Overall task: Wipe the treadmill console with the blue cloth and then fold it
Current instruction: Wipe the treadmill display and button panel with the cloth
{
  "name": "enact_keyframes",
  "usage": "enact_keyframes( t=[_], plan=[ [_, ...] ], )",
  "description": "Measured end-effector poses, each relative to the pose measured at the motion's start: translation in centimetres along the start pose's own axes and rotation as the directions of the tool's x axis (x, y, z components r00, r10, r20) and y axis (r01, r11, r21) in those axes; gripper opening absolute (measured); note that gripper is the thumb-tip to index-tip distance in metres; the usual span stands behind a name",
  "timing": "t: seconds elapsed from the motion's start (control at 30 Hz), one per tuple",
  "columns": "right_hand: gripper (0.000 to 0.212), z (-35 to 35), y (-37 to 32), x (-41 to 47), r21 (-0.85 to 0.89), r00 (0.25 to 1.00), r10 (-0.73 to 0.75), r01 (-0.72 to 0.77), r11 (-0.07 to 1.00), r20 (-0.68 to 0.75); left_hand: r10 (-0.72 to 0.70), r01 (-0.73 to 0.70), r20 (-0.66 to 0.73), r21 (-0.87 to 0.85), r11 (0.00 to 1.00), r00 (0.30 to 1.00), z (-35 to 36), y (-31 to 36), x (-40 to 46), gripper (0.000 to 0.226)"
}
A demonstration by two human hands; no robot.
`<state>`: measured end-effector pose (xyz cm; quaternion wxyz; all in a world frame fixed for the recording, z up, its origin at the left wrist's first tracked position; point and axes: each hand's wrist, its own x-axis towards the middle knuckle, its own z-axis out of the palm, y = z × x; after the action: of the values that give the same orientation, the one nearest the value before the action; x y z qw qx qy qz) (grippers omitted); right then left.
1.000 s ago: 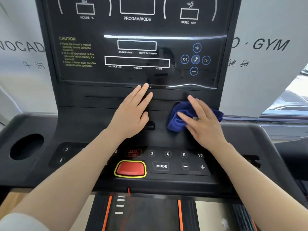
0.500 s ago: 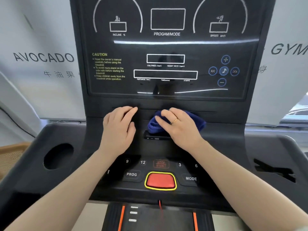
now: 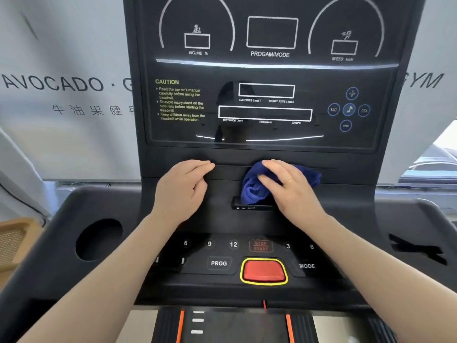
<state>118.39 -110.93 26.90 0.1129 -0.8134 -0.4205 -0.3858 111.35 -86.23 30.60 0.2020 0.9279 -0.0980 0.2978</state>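
Observation:
The black treadmill console (image 3: 267, 154) fills the view, with its display panel above and a button row below. A bunched blue cloth (image 3: 254, 186) lies on the ledge under the display, just above a small port slot. My right hand (image 3: 291, 191) presses down on the cloth, fingers spread over it, and covers its middle. My left hand (image 3: 183, 189) rests flat on the ledge to the left of the cloth, fingers loosely curled, holding nothing.
A red stop button (image 3: 263, 271) with a yellow rim sits at the lower centre between PROG and MODE keys. A round cup hole (image 3: 99, 240) is at the left of the console tray. The treadmill belt (image 3: 235, 325) shows below.
My right hand has slid the cloth leftward along the ledge, then stayed near the port slot. My left hand has drawn back left with its fingers curling. The view has shifted left.

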Motion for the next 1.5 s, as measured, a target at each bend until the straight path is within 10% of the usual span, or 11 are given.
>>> enact_keyframes(
  t=[0.57, 0.8, 1.1, 1.5],
  plan=[
    [0.032, 5.2, -9.3, 8.4, 0.08, 0.956, -0.168, 0.153, 0.985, 0.239, -0.101, 0.101, 0.124, 0.003, 0.995, 0.987, -3.1, -7.3, -4.3, 0.063],
    [0.043, 3.7, -10.4, 6.9, 0.072, 0.945, 0.106, -0.135, 0.988, 0.31, -0.248, 0.269, 0.194, -0.093, 0.959, 0.949, -3.5, -6.7, -4.7, 0.055],
    [0.043, 2.8, -18.1, 5.5, 0.239, 0.807, 0.102, -0.29, 0.926, 0.582, -0.228, 0.267, 0.242, -0.147, 0.952, 0.943, -3.7, -6.4, -4.5, 0.055],
    [0.046, 2.8, -20.3, 4.7, -0.12, 0.695, 0.521, -0.54, 0.833, 0.496, -0.338, 0.319, 0.331, 0.114, 0.941, 0.881, -3.1, -4.9, -4.8, 0.066]
  ],
)
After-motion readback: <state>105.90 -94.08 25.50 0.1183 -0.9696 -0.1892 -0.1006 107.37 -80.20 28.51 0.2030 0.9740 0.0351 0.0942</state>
